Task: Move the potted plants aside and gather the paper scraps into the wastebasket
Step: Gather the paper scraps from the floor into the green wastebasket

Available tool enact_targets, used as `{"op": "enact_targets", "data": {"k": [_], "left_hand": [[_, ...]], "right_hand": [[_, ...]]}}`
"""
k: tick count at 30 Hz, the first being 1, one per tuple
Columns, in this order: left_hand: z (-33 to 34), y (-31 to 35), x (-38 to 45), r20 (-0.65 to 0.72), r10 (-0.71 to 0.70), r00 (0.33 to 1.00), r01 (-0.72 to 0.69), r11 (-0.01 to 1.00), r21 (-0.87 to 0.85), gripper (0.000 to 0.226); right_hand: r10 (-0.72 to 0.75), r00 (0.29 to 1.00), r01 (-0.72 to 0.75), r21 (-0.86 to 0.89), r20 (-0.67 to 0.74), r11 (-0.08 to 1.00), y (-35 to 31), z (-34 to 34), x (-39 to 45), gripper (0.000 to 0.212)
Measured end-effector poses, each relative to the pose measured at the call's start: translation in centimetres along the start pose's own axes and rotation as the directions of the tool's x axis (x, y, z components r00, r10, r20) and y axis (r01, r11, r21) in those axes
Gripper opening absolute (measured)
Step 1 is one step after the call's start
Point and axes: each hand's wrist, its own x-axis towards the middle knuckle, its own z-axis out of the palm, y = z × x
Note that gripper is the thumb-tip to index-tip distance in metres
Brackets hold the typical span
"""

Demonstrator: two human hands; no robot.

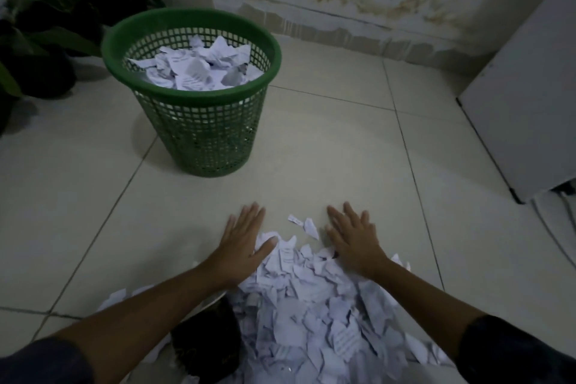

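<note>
The heap of paper scraps lies on the tiled floor, its long axis running from the near edge toward the wastebasket. The left hand and right hand lie flat with straight fingers at its far end, grasping nothing. Bare tile separates heap and green wastebasket, which stands upright holding scraps. Potted plants stand far left; a white cabinet right.

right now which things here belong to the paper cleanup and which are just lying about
Part of the job:
paper scraps
green wastebasket
potted plants
left hand
right hand

Just lying about:
white cabinet
cables
dark object by the pile
</note>
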Motion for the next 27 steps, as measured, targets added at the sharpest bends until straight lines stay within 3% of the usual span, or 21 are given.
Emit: {"op": "enact_targets", "data": {"k": [2,4,6,7,9,10,13,17,20,23,27], "left_hand": [[0.0,0.6,0.2,0.078,0.056,0.995,-0.047,0.993,-0.111,0.106],[-0.7,1.4,0.1,0.148,0.081,0.986,-0.025,0.938,-0.345,0.073],[-1.8,1.7,-0.2,0.172,0.108,0.979,-0.005,0.859,-0.512,0.069],[-2.3,1.5,-0.4,0.167,0.124,0.978,-0.022,0.858,-0.512,0.075],[-3.1,0.6,-0.7,0.14,0.169,0.976,-0.111,0.932,-0.344,0.091],[-3.3,0.0,-1.0,0.135,0.193,0.972,-0.164,0.967,-0.195,0.095],[-3.1,-0.9,-1.8,0.141,0.22,0.965,-0.233,0.969,0.085,0.094],[-1.1,0.0,-2.4,0.031,0.149,0.988,-0.15,0.988,0.028,0.092],[-0.2,0.4,-2.5,-0.035,0.166,0.986,-0.165,0.986,0.016,0.08],[-0.5,0.8,-3.0,0.0,0.157,0.988,-0.157,0.987,0.042,0.057],[-1.5,0.1,-2.9,-0.038,0.157,0.987,-0.154,0.985,0.074,0.058]], "right_hand": [[-0.112,0.992,0.109,0.074,0.049,0.991,-1.5,0.4,-1.3,0.086],[-0.279,0.952,0.249,0.214,0.124,0.945,-3.6,0.4,-2.7,0.067],[-0.395,0.913,0.333,0.374,0.102,0.866,-5.2,0.0,-3.4,0.046],[-0.404,0.914,0.361,0.393,0.03,0.846,-5.6,-0.2,-3.5,0.044],[-0.319,0.938,0.343,0.23,-0.135,0.911,-5.6,-0.2,-3.1,0.055],[-0.227,0.955,0.249,0.104,-0.192,0.963,-5.4,-0.3,-3.0,0.064],[0.025,0.992,-0.021,0.035,-0.123,0.999,-5.5,0.0,-3.7,0.082],[-0.089,0.996,0.088,-0.025,-0.022,0.996,-7.2,2.5,-6.2,0.08],[-0.174,0.969,0.161,-0.088,-0.174,0.983,-8.3,4.1,-7.2,0.051],[-0.233,0.929,0.244,0.004,-0.289,0.97,-8.6,4.7,-6.7,0.027],[-0.238,0.93,0.298,0.197,-0.279,0.934,-8.8,3.7,-4.8,0.013]]}}
